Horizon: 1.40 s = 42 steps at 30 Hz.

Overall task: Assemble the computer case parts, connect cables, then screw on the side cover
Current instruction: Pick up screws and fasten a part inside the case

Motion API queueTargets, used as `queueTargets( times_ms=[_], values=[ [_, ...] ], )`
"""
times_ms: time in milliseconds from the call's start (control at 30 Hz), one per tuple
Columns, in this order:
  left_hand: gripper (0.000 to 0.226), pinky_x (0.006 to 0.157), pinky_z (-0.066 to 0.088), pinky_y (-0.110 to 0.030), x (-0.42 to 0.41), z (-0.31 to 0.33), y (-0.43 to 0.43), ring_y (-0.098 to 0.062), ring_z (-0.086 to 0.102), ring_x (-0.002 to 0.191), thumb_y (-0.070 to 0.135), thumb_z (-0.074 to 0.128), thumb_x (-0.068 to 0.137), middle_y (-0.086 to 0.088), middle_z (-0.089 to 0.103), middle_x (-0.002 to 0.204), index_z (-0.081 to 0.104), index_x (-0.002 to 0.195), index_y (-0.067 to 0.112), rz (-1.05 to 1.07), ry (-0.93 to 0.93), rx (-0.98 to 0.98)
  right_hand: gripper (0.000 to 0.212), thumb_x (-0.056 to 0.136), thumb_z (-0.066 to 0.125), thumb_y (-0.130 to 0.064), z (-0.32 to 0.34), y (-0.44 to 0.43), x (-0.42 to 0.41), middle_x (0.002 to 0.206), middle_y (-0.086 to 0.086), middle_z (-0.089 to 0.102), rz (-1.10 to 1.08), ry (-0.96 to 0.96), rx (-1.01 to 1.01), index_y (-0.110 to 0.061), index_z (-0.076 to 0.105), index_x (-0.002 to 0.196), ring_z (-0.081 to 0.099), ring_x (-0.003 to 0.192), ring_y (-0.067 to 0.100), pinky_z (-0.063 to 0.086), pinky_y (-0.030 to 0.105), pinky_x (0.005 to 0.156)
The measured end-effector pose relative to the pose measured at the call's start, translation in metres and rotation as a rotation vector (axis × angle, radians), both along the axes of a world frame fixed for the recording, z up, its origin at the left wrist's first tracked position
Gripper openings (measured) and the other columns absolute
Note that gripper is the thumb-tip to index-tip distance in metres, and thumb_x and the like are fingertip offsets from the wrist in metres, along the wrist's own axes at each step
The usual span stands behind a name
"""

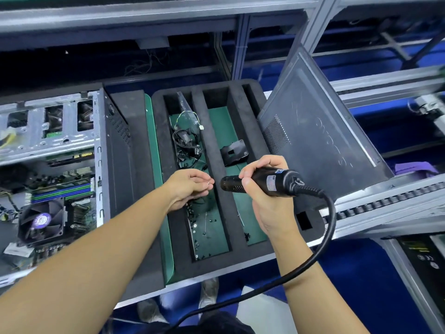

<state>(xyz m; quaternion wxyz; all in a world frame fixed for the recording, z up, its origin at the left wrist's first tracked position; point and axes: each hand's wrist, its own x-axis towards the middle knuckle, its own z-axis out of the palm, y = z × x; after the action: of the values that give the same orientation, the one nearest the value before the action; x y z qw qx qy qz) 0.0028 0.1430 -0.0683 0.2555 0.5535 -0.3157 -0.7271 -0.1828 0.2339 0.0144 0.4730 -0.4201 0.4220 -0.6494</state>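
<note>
As R grips driver, L fingertips pinch screw.

Two bare arms are seen, the left arm and the right arm. They are uncovered all the way to the edge of the picture. The left hand and the right hand are bare too. Low down, light grey shoes are worn, a bit blurred. Dark cloth is seen at the very bottom. Which piece of clothing it is cannot be told.
</note>
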Motion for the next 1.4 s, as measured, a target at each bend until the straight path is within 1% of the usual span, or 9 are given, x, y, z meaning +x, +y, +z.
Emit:
queueTargets(
  times_ms=[167,233,400,500,633,800,967,1167,1400],
  values=[
    [0.019,0.077,0.061,-0.029,-0.006,0.007,0.026,-0.016,0.072,0.078,-0.011,0.052,0.094,-0.011,0.073,0.09,0.064,0.095,0.003,0.249,0.074,-0.054,0.03,0.073,0.072,-0.011,0.029,-0.009,0.017,0.099,0.041,0.048,-0.053,-0.036,-0.006,-0.034,0.063,0.09,0.051,0.09,0.041,0.045,0.066,0.094],
    [0.017,0.073,0.061,-0.028,-0.004,0.009,0.033,-0.017,0.073,0.081,-0.01,0.051,0.095,-0.01,0.074,0.086,0.063,0.098,0.002,0.328,0.148,-0.037,0.029,0.073,0.072,-0.012,0.039,-0.01,0.023,0.1,0.043,0.047,-0.053,-0.025,-0.028,-0.035,0.064,0.087,0.052,0.091,0.043,0.046,0.065,0.095],
    [0.017,0.072,0.058,-0.025,0.0,0.017,0.04,-0.021,0.073,0.089,-0.01,0.049,0.095,-0.013,0.075,0.09,0.062,0.102,0.0,0.427,0.318,-0.03,0.033,0.078,0.067,0.001,0.048,-0.012,0.029,0.09,0.031,0.053,-0.028,-0.057,-0.08,-0.029,0.062,0.09,0.055,0.086,0.038,0.048,0.057,0.093],
    [0.018,0.072,0.058,-0.024,0.002,0.02,0.044,-0.021,0.073,0.088,-0.012,0.049,0.095,-0.014,0.074,0.091,0.062,0.099,0.0,0.435,0.333,-0.055,0.036,0.08,0.057,0.013,0.047,-0.012,0.03,0.082,0.014,0.059,0.009,-0.084,-0.099,-0.02,0.056,0.094,0.057,0.081,0.033,0.05,0.05,0.093],
    [0.018,0.073,0.058,-0.026,0.0,0.025,0.046,-0.02,0.072,0.084,-0.012,0.051,0.094,-0.011,0.073,0.087,0.06,0.099,0.002,0.424,0.331,-0.103,0.04,0.081,0.055,0.015,0.047,-0.008,0.031,0.08,0.009,0.062,0.031,-0.096,-0.103,-0.023,0.058,0.093,0.058,0.079,0.031,0.051,0.047,0.091],
    [0.018,0.073,0.059,-0.027,-0.002,0.029,0.047,-0.017,0.071,0.078,-0.012,0.051,0.094,-0.007,0.073,0.082,0.057,0.097,0.004,0.408,0.331,-0.135,0.04,0.083,0.056,0.015,0.044,-0.006,0.03,0.08,0.009,0.063,0.031,-0.091,-0.118,-0.023,0.058,0.095,0.058,0.079,0.032,0.05,0.049,0.094],
    [0.019,0.07,0.059,-0.025,-0.003,0.033,0.046,-0.013,0.07,0.073,-0.013,0.049,0.095,-0.001,0.072,0.075,0.055,0.096,0.005,0.41,0.364,-0.14,0.031,0.082,0.064,0.003,0.049,-0.004,0.031,0.081,0.01,0.062,0.049,-0.088,-0.155,-0.024,0.059,0.096,0.059,0.079,0.031,0.051,0.046,0.092],
    [0.024,0.069,0.059,-0.025,-0.003,0.035,0.045,-0.013,0.071,0.075,-0.016,0.045,0.095,-0.003,0.072,0.079,0.055,0.095,0.006,0.435,0.422,-0.11,0.036,0.083,0.054,0.017,0.048,-0.006,0.031,0.079,0.011,0.061,0.043,-0.092,-0.143,-0.015,0.051,0.098,0.057,0.079,0.032,0.05,0.048,0.094],
    [0.022,0.069,0.059,-0.027,-0.003,0.034,0.047,-0.013,0.071,0.073,-0.013,0.047,0.095,-0.004,0.072,0.08,0.056,0.093,0.007,0.476,0.473,-0.089,0.034,0.082,0.053,0.017,0.049,-0.004,0.032,0.079,0.011,0.061,0.032,-0.11,-0.138,-0.013,0.048,0.097,0.056,0.079,0.033,0.049,0.051,0.096]
  ],
)
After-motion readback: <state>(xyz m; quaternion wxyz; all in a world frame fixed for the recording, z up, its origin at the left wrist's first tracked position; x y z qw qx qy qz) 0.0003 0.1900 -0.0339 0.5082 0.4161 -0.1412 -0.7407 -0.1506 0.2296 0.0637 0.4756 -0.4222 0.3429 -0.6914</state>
